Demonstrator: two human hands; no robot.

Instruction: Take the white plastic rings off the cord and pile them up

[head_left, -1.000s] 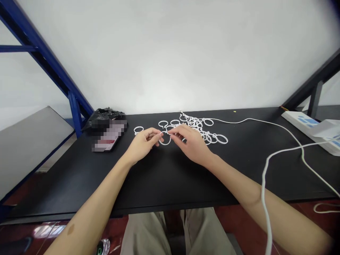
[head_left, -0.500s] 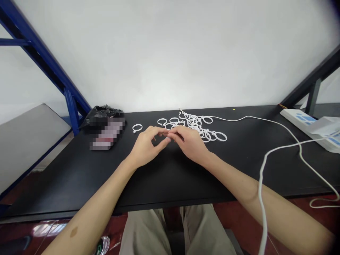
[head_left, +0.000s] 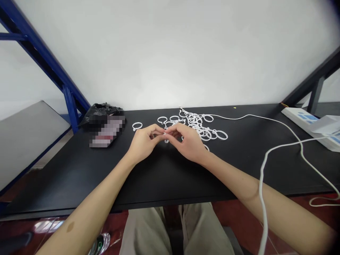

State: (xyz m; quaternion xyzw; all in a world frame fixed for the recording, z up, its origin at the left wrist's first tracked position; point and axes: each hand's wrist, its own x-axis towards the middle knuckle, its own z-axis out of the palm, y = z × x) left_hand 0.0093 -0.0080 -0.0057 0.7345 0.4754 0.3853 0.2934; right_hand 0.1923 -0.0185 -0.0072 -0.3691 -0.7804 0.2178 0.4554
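Just beyond the fingers (head_left: 158, 137) and to their right, the pile of white rings (head_left: 196, 124) looks like smooth plastic; the white bit (head_left: 164, 134) between the fingertips is too small to judge. Beneath them the black tabletop (head_left: 170, 177) is smooth and satin. Left of the fingers, the black bag (head_left: 103, 109) is crinkled, shiny plastic; farther left, the blue frame (head_left: 45, 56) looks like painted metal. Right of them, the white cable (head_left: 262, 177) has a smooth, plastic-looking sheath. Below the fingers, the trousers (head_left: 147, 230) are matt cloth, the red floor (head_left: 233, 212) glossy tile.
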